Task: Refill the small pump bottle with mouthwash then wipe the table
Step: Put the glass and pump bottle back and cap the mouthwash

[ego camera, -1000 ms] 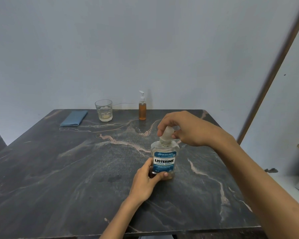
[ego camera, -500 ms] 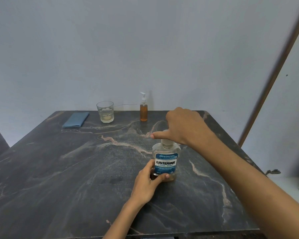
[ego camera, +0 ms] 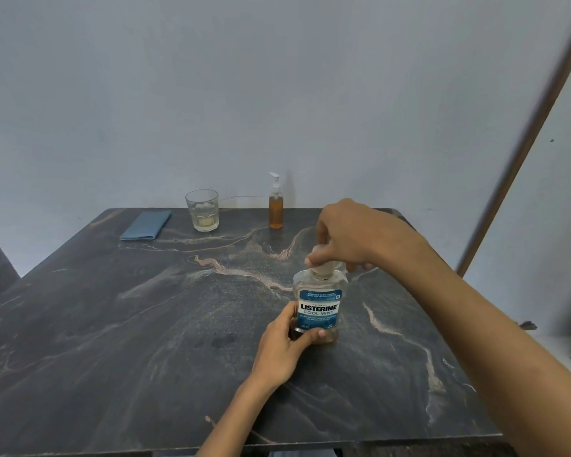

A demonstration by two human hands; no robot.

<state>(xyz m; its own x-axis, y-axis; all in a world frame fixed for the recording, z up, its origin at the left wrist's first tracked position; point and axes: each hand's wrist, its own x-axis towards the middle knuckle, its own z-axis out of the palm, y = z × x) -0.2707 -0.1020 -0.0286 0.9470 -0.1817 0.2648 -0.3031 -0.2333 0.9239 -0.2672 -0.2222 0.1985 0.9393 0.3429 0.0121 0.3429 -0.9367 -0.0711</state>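
A clear mouthwash bottle (ego camera: pixel 319 305) with a blue Listerine label stands upright on the dark marble table (ego camera: pixel 145 324), right of centre. My left hand (ego camera: pixel 282 351) grips its base from the left. My right hand (ego camera: pixel 350 237) comes from above and pinches the white cap (ego camera: pixel 323 267) on the bottle's neck. A small pump bottle (ego camera: pixel 275 209) with amber liquid and a white pump stands at the table's far edge. A folded blue cloth (ego camera: pixel 146 225) lies flat at the far left.
A glass tumbler (ego camera: pixel 202 210) with a little pale liquid stands between the cloth and the pump bottle. A grey wall rises behind the table. A brown door frame (ego camera: pixel 521 153) slants along the right side.
My right hand has shifted around the cap, its fingers moving from one grip to another on top of the bottle. The left hand and bottle have stayed in place.
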